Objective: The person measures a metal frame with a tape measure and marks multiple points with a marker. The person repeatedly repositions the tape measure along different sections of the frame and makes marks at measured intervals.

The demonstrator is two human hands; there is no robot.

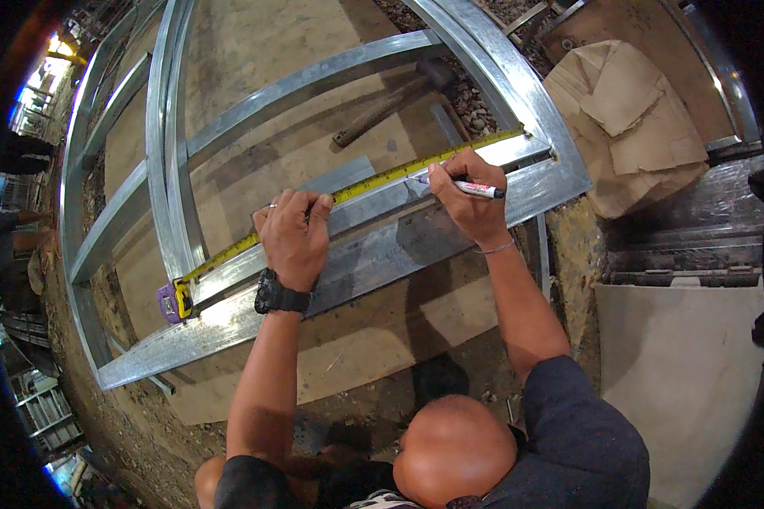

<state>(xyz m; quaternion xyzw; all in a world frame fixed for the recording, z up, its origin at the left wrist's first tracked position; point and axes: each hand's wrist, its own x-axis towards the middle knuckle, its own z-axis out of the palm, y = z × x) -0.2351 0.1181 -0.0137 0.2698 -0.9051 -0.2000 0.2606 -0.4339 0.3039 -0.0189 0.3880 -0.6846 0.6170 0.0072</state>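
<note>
- Here, the right hand (471, 199), just right of the frame's centre, is closed around a marker pen (469, 187), with the tip pointing left onto the yellow tape measure (361, 185). To mark well, I judge the tip should meet the steel right at the tape's edge, in one short stroke square to it.
- The left hand (294, 236), at the centre, lies palm down with its fingers curled over the tape, pinning it to the metal channel (382, 254); it grips nothing else. Firm, even pressure there should keep the blade from creeping while the pen moves.
- The tape runs from its purple and yellow case (172, 302) at the lower left up to the frame's corner at the upper right. It wants to lie flat and straight along the channel, without bowing between the hands.
- The channel is the near rail of a galvanised steel frame (171, 153) filling the upper left and centre, resting on board and gravel.
- A hammer (395, 100) lies inside the frame, upper centre, well apart from both hands.
- Crumpled brown cardboard (637, 119) sits at the upper right, outside the frame.
</note>
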